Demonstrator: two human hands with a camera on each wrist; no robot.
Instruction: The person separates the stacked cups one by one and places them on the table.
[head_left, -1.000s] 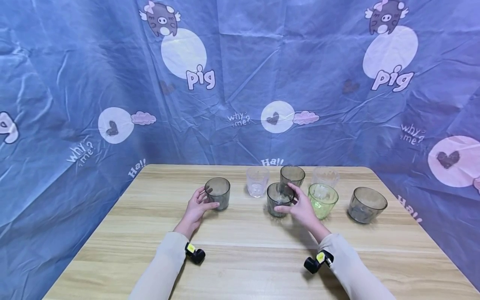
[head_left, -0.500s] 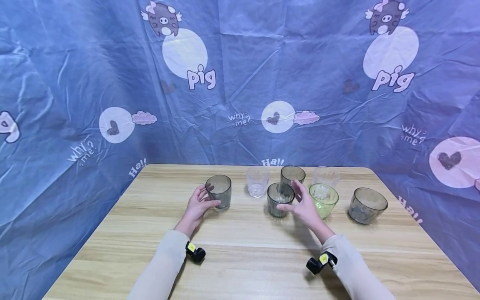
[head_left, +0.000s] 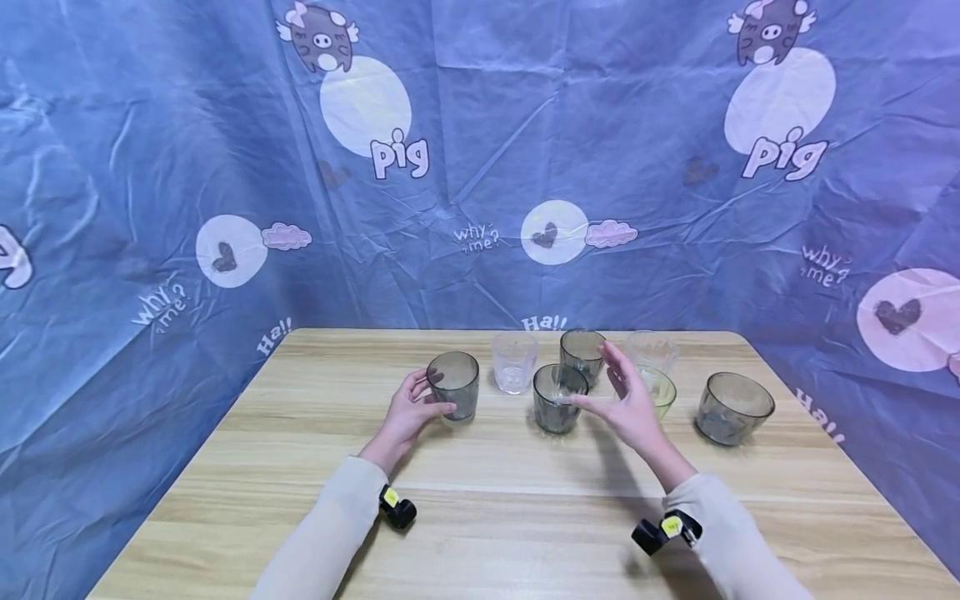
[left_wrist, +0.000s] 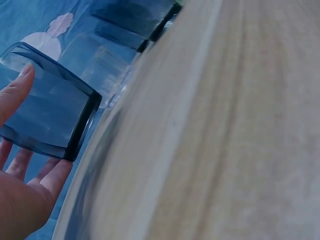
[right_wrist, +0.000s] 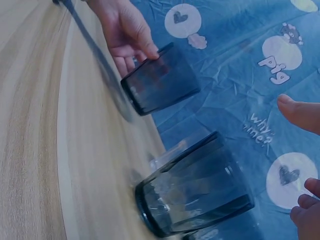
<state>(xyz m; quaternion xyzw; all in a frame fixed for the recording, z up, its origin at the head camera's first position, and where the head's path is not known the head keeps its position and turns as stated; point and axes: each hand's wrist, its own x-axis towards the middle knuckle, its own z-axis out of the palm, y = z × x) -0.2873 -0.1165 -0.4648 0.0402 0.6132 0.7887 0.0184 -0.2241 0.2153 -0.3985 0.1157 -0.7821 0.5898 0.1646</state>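
Observation:
My left hand (head_left: 408, 414) grips a smoky grey glass (head_left: 454, 385) from its left side, thumb in front and fingers behind. In the left wrist view this glass (left_wrist: 50, 102) hangs a little above the table, its mouth up. A second smoky grey glass (head_left: 558, 407) stands upright in the middle of the table. Just right of it, my right hand (head_left: 632, 410) is raised with thumb and fingers spread, holding nothing. The right wrist view shows a gap between that standing glass (right_wrist: 195, 187) and my thumb (right_wrist: 300, 114).
Behind stand a clear glass (head_left: 514, 367) and another smoky glass (head_left: 579, 354). A green glass (head_left: 662, 390), partly hidden by my right hand, and a clear glass (head_left: 651, 346) are to the right. A wide smoky glass (head_left: 733, 410) stands farthest right on the wooden table (head_left: 480, 533).
My left hand has lifted its grey glass slightly and carried it right, toward the middle glass. My right hand has let go of the middle glass and drawn away to the right.

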